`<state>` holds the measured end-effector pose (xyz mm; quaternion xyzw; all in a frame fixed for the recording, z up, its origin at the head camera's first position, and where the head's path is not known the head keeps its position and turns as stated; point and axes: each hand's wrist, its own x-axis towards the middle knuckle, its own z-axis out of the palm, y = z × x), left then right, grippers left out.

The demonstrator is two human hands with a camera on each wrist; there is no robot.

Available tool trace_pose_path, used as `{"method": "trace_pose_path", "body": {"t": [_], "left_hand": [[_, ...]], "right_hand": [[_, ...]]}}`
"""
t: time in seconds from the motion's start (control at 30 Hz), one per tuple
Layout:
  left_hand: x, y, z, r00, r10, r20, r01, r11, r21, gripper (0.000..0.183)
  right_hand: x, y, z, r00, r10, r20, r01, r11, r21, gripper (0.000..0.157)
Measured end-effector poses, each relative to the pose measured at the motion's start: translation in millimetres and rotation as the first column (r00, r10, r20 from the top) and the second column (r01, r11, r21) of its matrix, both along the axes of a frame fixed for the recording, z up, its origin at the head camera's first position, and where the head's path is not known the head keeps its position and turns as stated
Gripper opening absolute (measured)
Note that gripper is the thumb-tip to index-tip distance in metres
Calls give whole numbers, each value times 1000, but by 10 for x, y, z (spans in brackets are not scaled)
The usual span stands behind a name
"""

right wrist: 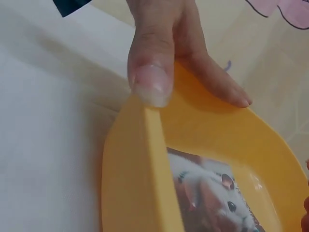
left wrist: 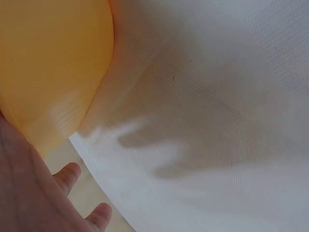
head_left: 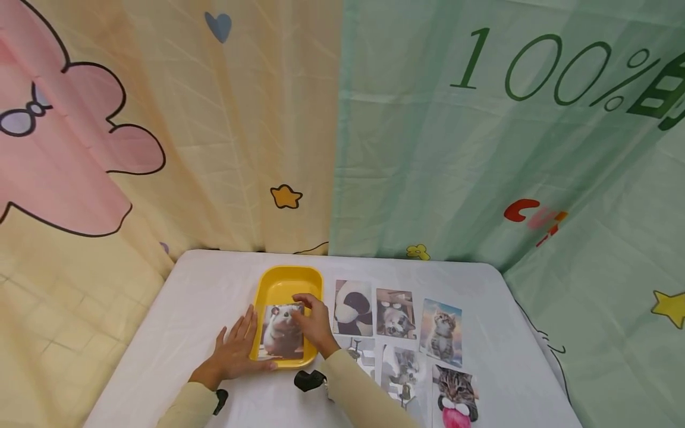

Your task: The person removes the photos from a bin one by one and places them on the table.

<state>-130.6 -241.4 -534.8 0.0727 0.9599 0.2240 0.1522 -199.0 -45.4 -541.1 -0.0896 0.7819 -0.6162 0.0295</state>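
Observation:
In the head view, a picture card (head_left: 282, 345) of a white mouse lies in a yellow tray (head_left: 283, 273), at the end nearer me. My right hand (head_left: 317, 326) reaches in over the right side. Its thumb lies over the card's upper right corner and its curled forefinger is just past the top edge, pinching it there. My left hand (head_left: 233, 353) rests against the tray's left side with fingers spread, its thumb along the near rim. In the right wrist view the left thumb (right wrist: 152, 82) presses on the tray's rim; the mouse card (right wrist: 207, 193) shows inside.
Right of the tray lie several more picture cards, among them a panda card (head_left: 353, 308), a kitten card (head_left: 441, 333) and a tabby card (head_left: 455, 395). The right forearm partly covers the nearer ones. A white table (head_left: 187, 309) bears everything, with patterned curtains (head_left: 257, 119) behind.

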Motion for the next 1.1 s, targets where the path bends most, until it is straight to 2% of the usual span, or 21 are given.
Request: {"method": "trace_pose_path", "body": {"t": [0.27,0.4,0.57,0.7,0.87,1.1], "left_hand": [[17,-23,-31,998,-9,-65,11,999,33,128],[18,-8,-42,998,-6,-56,7,1000,18,128],[21,10,-42,999,1,-47,-1,1000,0,129],[18,10,-46,999,1,-48,-1,1000,-13,128],[19,22,-13,999,2,-37,-3,1000,-14,130],[32,27,16,1000,-6,-26,5,1000,-27,130]], "right_hand": [[-100,-133,-64,999,-30,29,31,999,-21,33],[-137,-193,-124,997,-54,62,54,998,-10,36],[-138,-254,-187,988,-125,91,117,989,88,39],[-129,-282,-229,984,-150,94,134,978,160,40],[-139,-300,-258,984,-151,90,127,964,234,45],[-133,-288,-277,995,-93,25,76,916,394,43]]}}
